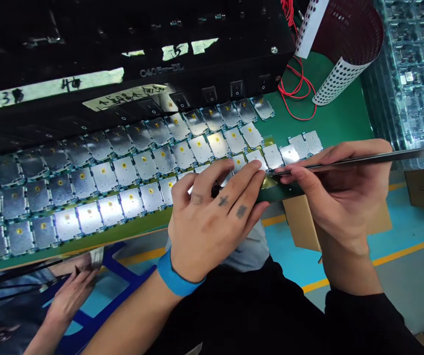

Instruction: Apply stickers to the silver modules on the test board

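Note:
Rows of silver metal-shielded modules [163, 160] with small yellow labels cover a green board [330, 113]. My left hand [212, 222], with a blue wristband [176, 276], lies across the board's front edge, its spread fingers resting on the modules. A small dark object shows under its fingers, too hidden to identify. My right hand [337, 185] grips long black tweezers [348, 160]. Their tips reach the modules beside my left index finger, near a strip of gold tape [269, 182]. The modules beneath my left hand are hidden.
A black box [130, 44] with rocker switches stands behind the modules. Red wires [296, 88] and a curved perforated sheet [341, 74] lie beyond it. Stacked clear trays [415, 64] stand at right. A co-worker's hand [73, 293] holds tweezers at lower left. Cardboard [300, 222] is below.

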Action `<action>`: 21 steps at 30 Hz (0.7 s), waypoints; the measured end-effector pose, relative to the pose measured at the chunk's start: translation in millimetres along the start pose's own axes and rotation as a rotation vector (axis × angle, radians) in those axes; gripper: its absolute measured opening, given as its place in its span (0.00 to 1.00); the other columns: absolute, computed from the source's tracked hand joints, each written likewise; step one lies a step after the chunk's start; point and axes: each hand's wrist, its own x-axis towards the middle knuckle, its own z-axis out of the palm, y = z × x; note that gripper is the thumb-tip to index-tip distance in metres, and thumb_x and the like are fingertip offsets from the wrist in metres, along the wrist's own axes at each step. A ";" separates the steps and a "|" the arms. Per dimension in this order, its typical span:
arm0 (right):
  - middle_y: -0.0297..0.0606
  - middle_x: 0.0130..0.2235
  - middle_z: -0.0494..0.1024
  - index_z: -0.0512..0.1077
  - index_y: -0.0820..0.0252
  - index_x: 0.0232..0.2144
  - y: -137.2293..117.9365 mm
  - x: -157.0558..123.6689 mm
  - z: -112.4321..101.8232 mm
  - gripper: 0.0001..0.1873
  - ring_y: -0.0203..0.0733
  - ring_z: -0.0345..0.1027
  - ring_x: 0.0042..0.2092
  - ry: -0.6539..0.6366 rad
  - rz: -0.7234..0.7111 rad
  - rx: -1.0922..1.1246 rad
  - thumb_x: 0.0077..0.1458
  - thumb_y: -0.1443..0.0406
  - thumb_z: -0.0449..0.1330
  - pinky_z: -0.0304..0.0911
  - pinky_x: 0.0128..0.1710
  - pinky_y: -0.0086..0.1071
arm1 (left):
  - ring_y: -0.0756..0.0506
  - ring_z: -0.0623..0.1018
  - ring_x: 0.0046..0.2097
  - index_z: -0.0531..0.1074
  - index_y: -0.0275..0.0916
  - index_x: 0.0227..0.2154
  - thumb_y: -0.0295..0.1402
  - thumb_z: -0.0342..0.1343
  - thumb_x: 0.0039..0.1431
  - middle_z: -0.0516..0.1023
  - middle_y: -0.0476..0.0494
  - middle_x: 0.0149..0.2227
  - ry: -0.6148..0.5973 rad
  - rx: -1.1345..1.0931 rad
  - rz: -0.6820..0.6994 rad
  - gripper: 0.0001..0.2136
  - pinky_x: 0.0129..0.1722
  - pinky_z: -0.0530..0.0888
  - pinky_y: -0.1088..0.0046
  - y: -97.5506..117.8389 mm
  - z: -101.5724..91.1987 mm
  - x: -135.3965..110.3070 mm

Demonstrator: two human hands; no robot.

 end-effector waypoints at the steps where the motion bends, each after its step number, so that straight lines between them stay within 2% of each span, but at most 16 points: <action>1: 0.29 0.36 0.74 0.67 0.54 0.42 -0.6 0.6 0.2 0.17 0.38 0.79 0.37 0.003 0.014 0.014 0.57 0.76 0.66 0.79 0.36 0.30 | 0.35 0.74 0.57 0.68 0.43 0.60 0.38 0.56 0.67 0.76 0.48 0.58 0.003 0.000 0.000 0.21 0.50 0.64 0.54 0.0 0.2 -0.1; 7: 0.29 0.35 0.77 0.64 0.53 0.42 -0.9 3.4 -0.8 0.17 0.38 0.79 0.38 0.007 0.065 0.047 0.58 0.74 0.67 0.79 0.36 0.29 | 0.37 0.76 0.55 0.71 0.39 0.57 0.39 0.58 0.66 0.76 0.50 0.58 0.042 0.023 0.011 0.19 0.48 0.65 0.56 0.8 1.4 0.9; 13: 0.27 0.34 0.76 0.64 0.53 0.41 0.1 4.3 -1.9 0.17 0.35 0.78 0.34 -0.035 0.070 0.014 0.58 0.73 0.66 0.78 0.35 0.27 | 0.36 0.76 0.56 0.74 0.48 0.52 0.36 0.59 0.65 0.76 0.54 0.58 0.030 0.023 0.032 0.13 0.46 0.67 0.55 0.8 0.3 2.1; 21: 0.28 0.33 0.75 0.65 0.54 0.40 -2.1 5.8 -0.5 0.15 0.34 0.77 0.33 -0.021 0.059 -0.005 0.58 0.74 0.66 0.78 0.35 0.26 | 0.35 0.75 0.57 0.73 0.48 0.53 0.36 0.59 0.65 0.75 0.53 0.59 0.017 0.004 0.030 0.14 0.46 0.68 0.54 0.7 -0.7 2.0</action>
